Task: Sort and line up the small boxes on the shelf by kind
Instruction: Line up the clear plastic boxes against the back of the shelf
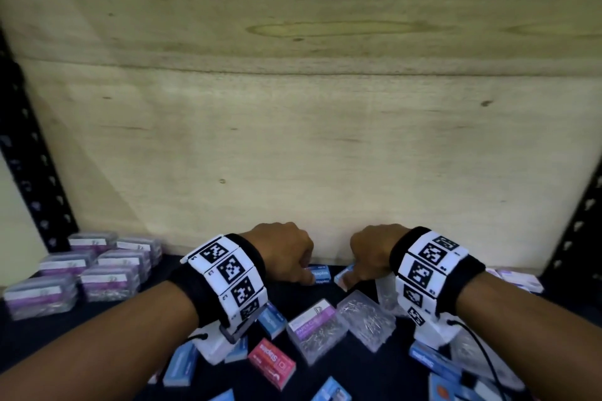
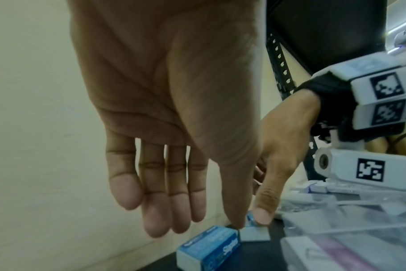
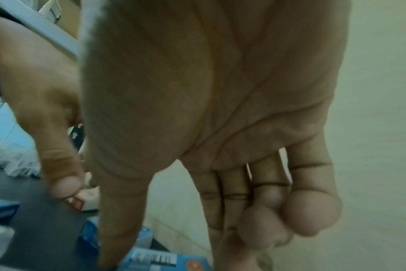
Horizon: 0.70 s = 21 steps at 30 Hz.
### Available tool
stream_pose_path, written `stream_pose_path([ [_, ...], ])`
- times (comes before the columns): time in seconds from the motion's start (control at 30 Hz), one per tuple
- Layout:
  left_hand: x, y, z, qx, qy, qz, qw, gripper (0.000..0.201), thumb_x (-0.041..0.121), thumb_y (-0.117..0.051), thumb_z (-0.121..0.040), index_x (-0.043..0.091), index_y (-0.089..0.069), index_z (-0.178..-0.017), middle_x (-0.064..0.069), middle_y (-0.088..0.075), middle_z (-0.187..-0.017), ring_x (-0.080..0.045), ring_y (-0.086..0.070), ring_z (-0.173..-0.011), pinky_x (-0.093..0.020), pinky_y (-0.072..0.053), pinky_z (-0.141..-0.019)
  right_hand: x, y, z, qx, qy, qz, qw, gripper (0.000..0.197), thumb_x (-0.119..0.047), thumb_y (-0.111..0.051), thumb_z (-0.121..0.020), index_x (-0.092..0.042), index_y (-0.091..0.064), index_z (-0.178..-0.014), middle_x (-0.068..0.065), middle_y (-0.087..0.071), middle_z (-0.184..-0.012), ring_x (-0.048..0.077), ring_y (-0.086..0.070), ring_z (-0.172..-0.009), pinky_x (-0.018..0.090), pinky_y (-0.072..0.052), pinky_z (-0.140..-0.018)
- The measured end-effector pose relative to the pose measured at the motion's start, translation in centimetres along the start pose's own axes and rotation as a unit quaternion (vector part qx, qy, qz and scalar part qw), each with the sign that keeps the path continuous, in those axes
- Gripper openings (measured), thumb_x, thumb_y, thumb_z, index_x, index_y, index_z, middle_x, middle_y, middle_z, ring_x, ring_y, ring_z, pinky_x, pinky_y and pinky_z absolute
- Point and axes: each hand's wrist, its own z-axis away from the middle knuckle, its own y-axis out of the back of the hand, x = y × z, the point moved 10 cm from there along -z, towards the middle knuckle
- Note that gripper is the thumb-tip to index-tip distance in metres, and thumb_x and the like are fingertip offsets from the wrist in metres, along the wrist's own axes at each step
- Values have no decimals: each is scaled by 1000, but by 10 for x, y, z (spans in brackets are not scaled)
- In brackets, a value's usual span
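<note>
Both hands are at the back of the dark shelf, close to the wooden back wall. Two small blue staples boxes lie there side by side. My left hand hangs over the left blue box with relaxed fingers, its thumb tip touching the box's end. My right hand pinches the right blue box between thumb and forefinger; its thumb presses the box's top. Its other fingers are curled.
Several clear paper-clip boxes with purple labels stand lined up at the left. Loose clear boxes, a red staples box and more blue boxes are scattered at the front. Black shelf posts flank both sides.
</note>
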Motion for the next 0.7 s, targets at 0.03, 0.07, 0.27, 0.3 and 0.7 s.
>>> stream_pose_path([
  [0.03, 2, -1, 5, -9, -2, 16, 1000, 38, 58, -64, -85, 25, -65, -104, 4, -65, -102, -18, -61, -91, -32, -49, -73, 2, 3, 3, 6, -1, -4, 1000, 60, -71, -56, -85, -11, -56, -74, 1, -57, -71, 19, -53, -61, 29, -45, -59],
  [0.07, 4, -4, 10, -22, -2, 29, 999, 39, 59, -64, -84, 25, -66, -102, 5, -66, -100, -17, -62, -89, -33, -50, -74, 3, 6, 7, 10, -2, -8, 1000, 58, -67, -54, -88, -12, -52, -69, 1, -55, -69, 18, -51, -59, 29, -42, -57],
  [0.27, 16, -30, 34, -101, 9, 10, 995, 61, 75, -58, -77, 21, -71, -103, 2, -70, -100, -20, -65, -91, -40, -54, -83, -4, 2, 36, -27, 44, -67, 996, 69, -67, -49, -90, -5, -64, -115, 13, -67, -114, 33, -65, -103, 37, -49, -80],
  [0.3, 19, -32, 36, -105, 4, 1, 994, 63, 75, -58, -77, 20, -72, -103, 1, -71, -99, -22, -66, -91, -40, -54, -83, -7, 0, 43, -32, 52, -70, 996, 69, -68, -52, -88, -9, -63, -121, 12, -66, -120, 32, -63, -108, 38, -48, -83],
  [0.7, 42, -33, 58, -75, -21, 43, 996, 43, 52, -73, -79, 18, -70, -104, -2, -71, -95, -22, -66, -85, -36, -51, -70, -34, -24, 80, -22, 44, -11, 999, 78, -46, -83, -73, -14, -43, -133, 7, -56, -128, 26, -58, -111, 31, -43, -78],
])
